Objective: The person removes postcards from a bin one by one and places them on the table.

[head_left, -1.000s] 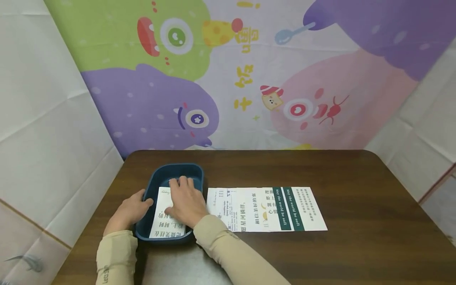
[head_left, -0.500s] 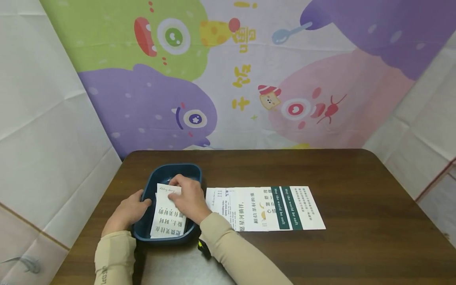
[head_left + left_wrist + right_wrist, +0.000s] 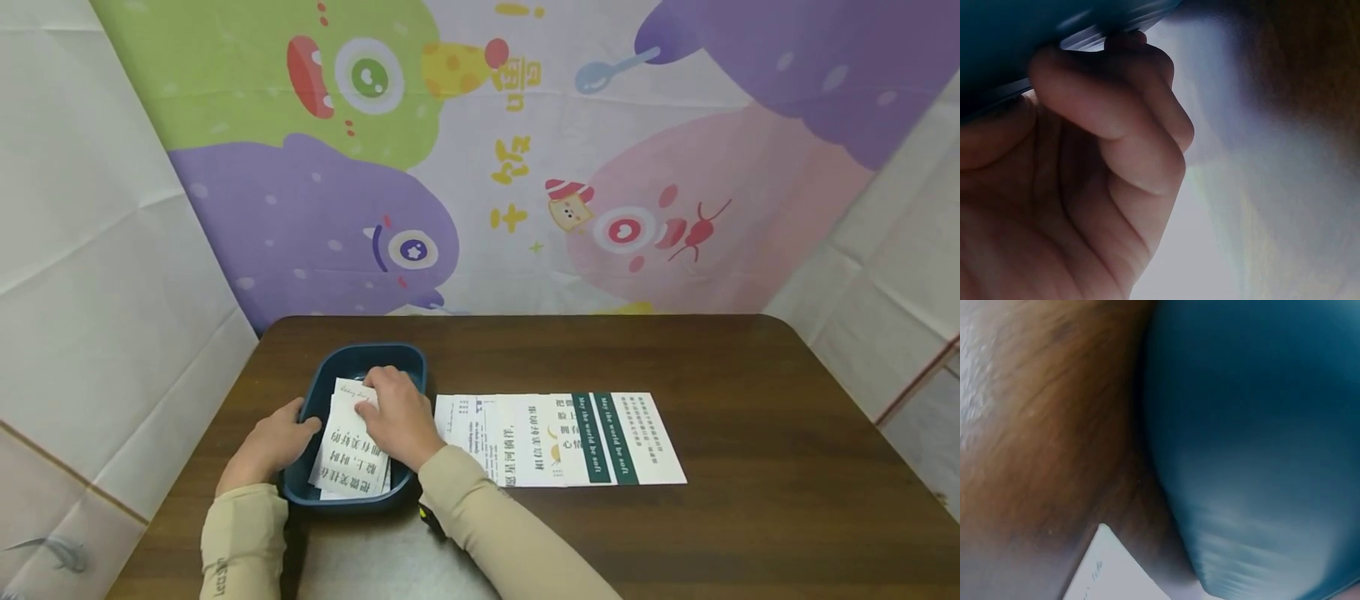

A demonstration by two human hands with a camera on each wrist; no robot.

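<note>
A deep blue plastic tray [image 3: 330, 364] stands on the left part of the table. My left hand [image 3: 266, 446] grips its left side, thumb over the rim; the left wrist view shows curled fingers [image 3: 1141, 144] against the outer wall. Inside the tray, my right hand [image 3: 401, 417] pinches the upper right of a white card [image 3: 348, 454] printed with dark characters. The card tilts slightly, and another white card's edge shows beneath it. The right wrist view catches only the tray's outer wall [image 3: 1241, 456] and a card corner [image 3: 1110, 569]; the right fingers are out of that view.
Right of the tray, overlapping white cards [image 3: 532, 446] lie in a row, some with green bands [image 3: 621, 442]. A grey sheet-like surface [image 3: 382, 558] lies in front of the tray. Behind the brown table [image 3: 750, 417] hangs a cartoon-printed cloth [image 3: 510, 275].
My right hand has gone from reaching over the cards in the tray to pinching the top one. That card has lifted and turned, uncovering the one below. My left hand keeps its place.
</note>
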